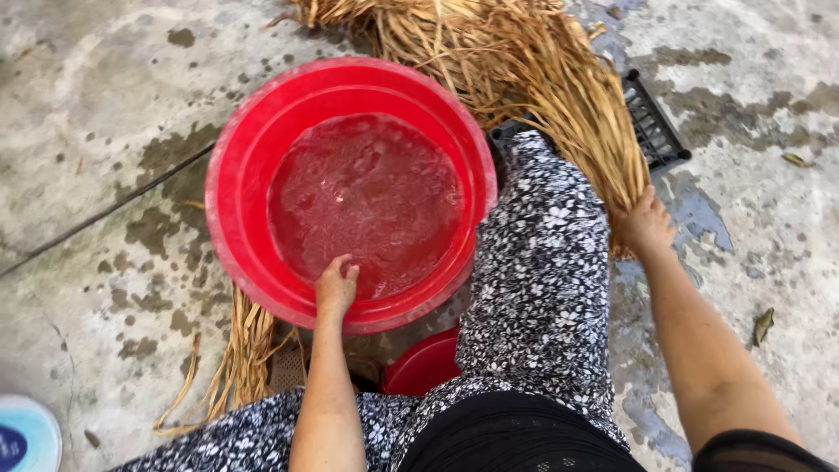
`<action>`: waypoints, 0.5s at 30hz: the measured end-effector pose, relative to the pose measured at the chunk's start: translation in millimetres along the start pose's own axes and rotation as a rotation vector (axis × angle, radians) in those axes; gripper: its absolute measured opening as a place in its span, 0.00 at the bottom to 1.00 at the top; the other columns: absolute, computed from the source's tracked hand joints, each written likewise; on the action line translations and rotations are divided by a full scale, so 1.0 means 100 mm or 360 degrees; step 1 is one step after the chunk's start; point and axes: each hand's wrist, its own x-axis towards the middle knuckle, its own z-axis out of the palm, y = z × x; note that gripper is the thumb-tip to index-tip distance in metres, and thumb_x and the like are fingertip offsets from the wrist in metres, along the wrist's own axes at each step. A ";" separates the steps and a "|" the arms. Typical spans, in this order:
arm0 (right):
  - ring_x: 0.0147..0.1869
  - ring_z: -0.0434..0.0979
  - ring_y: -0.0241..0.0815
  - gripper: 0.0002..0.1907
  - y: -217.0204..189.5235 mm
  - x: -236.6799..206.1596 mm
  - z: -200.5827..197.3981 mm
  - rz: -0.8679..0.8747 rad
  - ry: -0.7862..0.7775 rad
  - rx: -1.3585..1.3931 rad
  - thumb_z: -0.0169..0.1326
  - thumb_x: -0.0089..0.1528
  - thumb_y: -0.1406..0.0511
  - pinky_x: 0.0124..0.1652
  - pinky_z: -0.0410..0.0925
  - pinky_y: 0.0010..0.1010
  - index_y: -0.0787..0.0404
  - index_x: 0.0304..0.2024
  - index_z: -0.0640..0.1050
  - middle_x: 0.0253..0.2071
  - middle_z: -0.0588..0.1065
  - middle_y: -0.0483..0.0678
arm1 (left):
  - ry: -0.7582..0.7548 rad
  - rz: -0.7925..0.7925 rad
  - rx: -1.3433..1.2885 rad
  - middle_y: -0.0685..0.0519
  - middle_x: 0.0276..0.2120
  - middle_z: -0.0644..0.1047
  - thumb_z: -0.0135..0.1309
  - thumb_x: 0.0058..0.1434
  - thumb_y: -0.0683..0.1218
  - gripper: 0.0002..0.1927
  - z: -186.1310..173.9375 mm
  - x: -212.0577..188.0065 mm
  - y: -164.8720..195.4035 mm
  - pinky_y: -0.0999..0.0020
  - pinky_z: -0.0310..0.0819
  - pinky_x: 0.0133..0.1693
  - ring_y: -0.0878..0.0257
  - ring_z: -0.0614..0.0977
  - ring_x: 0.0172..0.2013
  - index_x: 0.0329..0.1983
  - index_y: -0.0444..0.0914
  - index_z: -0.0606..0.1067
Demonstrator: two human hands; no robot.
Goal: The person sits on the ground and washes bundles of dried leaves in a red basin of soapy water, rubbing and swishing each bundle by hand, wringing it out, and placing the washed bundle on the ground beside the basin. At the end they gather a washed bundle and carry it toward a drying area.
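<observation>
A large red plastic basin (245, 149) holding rippled water sits on the wet concrete in front of me. My left hand (336, 286) rests inside its near rim, fingers curled at the water's edge, with nothing visible in it. My right hand (645, 223) grips the lower end of a thick bundle of dry yellow-brown straw-like leaves (533, 70), which stretches from the top of the view down past my right knee. My legs, in black-and-white flowered cloth (542, 280), lie between the basin and the bundle.
A black plastic crate (655, 131) lies under the bundle at the right. More dry strands (245, 350) stick out beneath the basin's near left side. A smaller red object (424, 363) shows below the basin. A blue-and-white round object (26, 433) is at the bottom left corner.
</observation>
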 end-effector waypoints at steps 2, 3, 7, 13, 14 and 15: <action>0.74 0.60 0.67 0.51 -0.05 0.14 -0.12 0.0096 -0.0238 -0.0162 0.58 0.59 0.43 0.65 0.55 0.66 0.57 0.75 0.52 0.73 0.60 0.62 | 0.0005 0.0055 -0.0098 0.45 0.50 0.81 0.58 0.63 0.51 0.20 0.00 0.01 0.01 0.57 0.75 0.54 0.50 0.83 0.52 0.57 0.44 0.77; 0.75 0.61 0.67 0.51 -0.06 0.25 -0.23 0.0104 -0.0342 -0.0273 0.63 0.56 0.46 0.67 0.55 0.65 0.58 0.74 0.57 0.73 0.62 0.61 | 0.0019 0.0083 -0.0152 0.45 0.50 0.82 0.58 0.63 0.51 0.20 0.00 0.03 0.02 0.57 0.75 0.54 0.51 0.83 0.52 0.57 0.43 0.77; 0.61 0.75 0.70 0.36 -0.34 0.72 -0.68 -0.0651 -0.0078 -0.0370 0.65 0.59 0.53 0.57 0.69 0.56 0.69 0.61 0.73 0.57 0.75 0.72 | 0.0130 0.0181 -0.0253 0.44 0.49 0.81 0.59 0.63 0.51 0.19 -0.06 0.12 0.11 0.59 0.76 0.53 0.50 0.83 0.52 0.56 0.43 0.78; 0.56 0.80 0.60 0.32 -1.95 0.62 -1.29 -0.1126 -0.0321 0.0367 0.59 0.64 0.56 0.54 0.72 0.50 0.61 0.68 0.74 0.51 0.80 0.63 | 0.0491 0.0375 -0.0728 0.48 0.41 0.85 0.54 0.68 0.44 0.13 -0.89 0.41 0.25 0.68 0.80 0.42 0.62 0.85 0.36 0.54 0.41 0.79; 0.56 0.79 0.58 0.32 -2.27 0.46 -1.37 -0.1278 -0.0373 0.0545 0.59 0.65 0.55 0.54 0.72 0.49 0.60 0.69 0.73 0.52 0.79 0.62 | 0.0593 0.0404 -0.0904 0.50 0.40 0.85 0.53 0.68 0.42 0.12 -1.11 0.48 0.22 0.70 0.79 0.40 0.66 0.84 0.34 0.53 0.39 0.79; 0.57 0.79 0.56 0.32 -2.56 0.26 -1.42 -0.1394 -0.0427 0.0673 0.58 0.65 0.55 0.55 0.72 0.48 0.60 0.69 0.73 0.53 0.79 0.61 | 0.0694 0.0449 -0.1079 0.52 0.40 0.84 0.52 0.69 0.41 0.11 -1.34 0.56 0.17 0.73 0.78 0.38 0.69 0.82 0.32 0.51 0.38 0.79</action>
